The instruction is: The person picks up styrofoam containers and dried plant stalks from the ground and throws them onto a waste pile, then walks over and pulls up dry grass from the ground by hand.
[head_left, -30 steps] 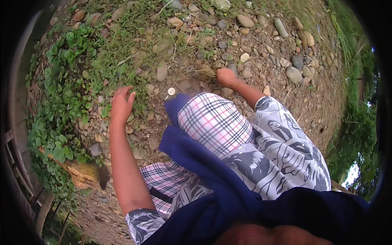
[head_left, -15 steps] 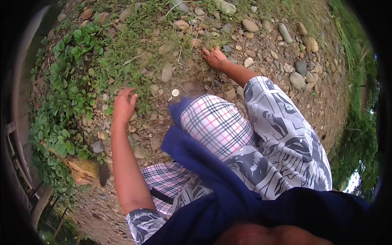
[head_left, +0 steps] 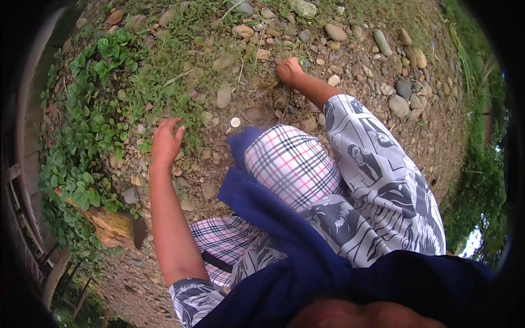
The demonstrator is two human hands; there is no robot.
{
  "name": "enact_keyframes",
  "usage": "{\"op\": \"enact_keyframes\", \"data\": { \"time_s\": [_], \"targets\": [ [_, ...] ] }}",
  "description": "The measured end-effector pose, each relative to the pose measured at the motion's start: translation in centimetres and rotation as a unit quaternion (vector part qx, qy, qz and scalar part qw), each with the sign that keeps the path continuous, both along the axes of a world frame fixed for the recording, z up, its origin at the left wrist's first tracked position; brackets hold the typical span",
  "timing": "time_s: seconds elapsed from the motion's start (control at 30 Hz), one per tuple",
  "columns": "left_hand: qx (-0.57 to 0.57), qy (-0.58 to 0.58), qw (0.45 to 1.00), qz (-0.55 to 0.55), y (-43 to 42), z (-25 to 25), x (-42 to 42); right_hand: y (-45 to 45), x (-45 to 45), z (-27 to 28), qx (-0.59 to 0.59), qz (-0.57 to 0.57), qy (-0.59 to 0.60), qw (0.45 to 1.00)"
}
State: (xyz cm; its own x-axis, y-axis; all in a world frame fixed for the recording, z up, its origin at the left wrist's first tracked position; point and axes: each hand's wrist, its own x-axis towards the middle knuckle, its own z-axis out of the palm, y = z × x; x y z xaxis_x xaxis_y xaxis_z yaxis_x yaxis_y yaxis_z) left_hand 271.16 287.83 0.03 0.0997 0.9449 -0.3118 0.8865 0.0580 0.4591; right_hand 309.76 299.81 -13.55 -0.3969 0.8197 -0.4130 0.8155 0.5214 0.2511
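Left of the white disc we hold our left hand, thumb and fingers apart, beside the low weeds, while beyond and right of the disc our right hand bends toward stony ground, its hidden grip one we cannot tell.

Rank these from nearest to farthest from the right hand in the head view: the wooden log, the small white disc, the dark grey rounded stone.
1. Small white disc: below and left of the right hand in the picture.
2. Dark grey rounded stone: off to the right, among other stones.
3. Wooden log: lower left, beside leafy plants.
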Motion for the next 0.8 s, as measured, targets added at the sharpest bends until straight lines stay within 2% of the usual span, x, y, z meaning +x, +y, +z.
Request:
{"op": "enact_keyframes", "data": {
  "time_s": [0.13,0.3,0.33,0.47,0.5,0.57,0.6,0.63,0.67,0.7,0.73,0.8],
  "targets": [
    [-0.012,-0.009,1.0,0.027,-0.2,0.6,0.0,1.5,0.7,-0.3,-0.045,-0.01,0.043,0.998],
    [-0.012,-0.012,1.0,0.011,0.1,0.0,-0.5,1.1,0.4,2.2,-0.113,-0.013,-0.021,0.993],
    [-0.013,-0.016,1.0,0.014,0.1,-0.2,-0.5,0.5,0.4,3.1,-0.13,-0.007,-0.041,0.991],
    [-0.029,-0.042,0.998,0.029,0.0,-0.9,-0.8,-5.3,2.1,5.3,-0.138,-0.069,0.014,0.988],
    [-0.034,-0.049,0.998,0.035,0.2,-0.9,-0.8,-6.7,3.7,5.5,-0.152,-0.08,0.013,0.985],
    [-0.033,-0.053,0.998,0.027,0.6,-1.0,-0.8,-9.2,10.4,5.7,-0.042,-0.173,0.056,0.982],
    [-0.033,-0.054,0.998,0.022,0.7,-1.1,-0.7,-9.9,13.9,7.3,-0.009,-0.269,0.038,0.962],
    [-0.033,-0.062,0.997,0.023,0.8,-1.2,-0.5,-11.2,19.5,6.7,0.046,-0.337,-0.018,0.94],
    [-0.032,-0.069,0.997,0.023,0.9,-1.2,-0.4,-12.9,24.0,7.7,0.019,-0.379,-0.083,0.921],
    [-0.03,-0.076,0.996,0.023,1.1,-1.2,-0.3,-15.1,25.9,9.3,0.019,-0.388,-0.093,0.917],
    [-0.027,-0.077,0.997,0.019,1.3,-1.2,-0.2,-16.5,27.4,10.3,-0.064,-0.366,-0.136,0.918],
    [-0.027,-0.08,0.996,0.015,1.1,-1.4,0.0,-18.5,27.0,9.8,-0.048,-0.297,-0.07,0.951]
  ]
}}
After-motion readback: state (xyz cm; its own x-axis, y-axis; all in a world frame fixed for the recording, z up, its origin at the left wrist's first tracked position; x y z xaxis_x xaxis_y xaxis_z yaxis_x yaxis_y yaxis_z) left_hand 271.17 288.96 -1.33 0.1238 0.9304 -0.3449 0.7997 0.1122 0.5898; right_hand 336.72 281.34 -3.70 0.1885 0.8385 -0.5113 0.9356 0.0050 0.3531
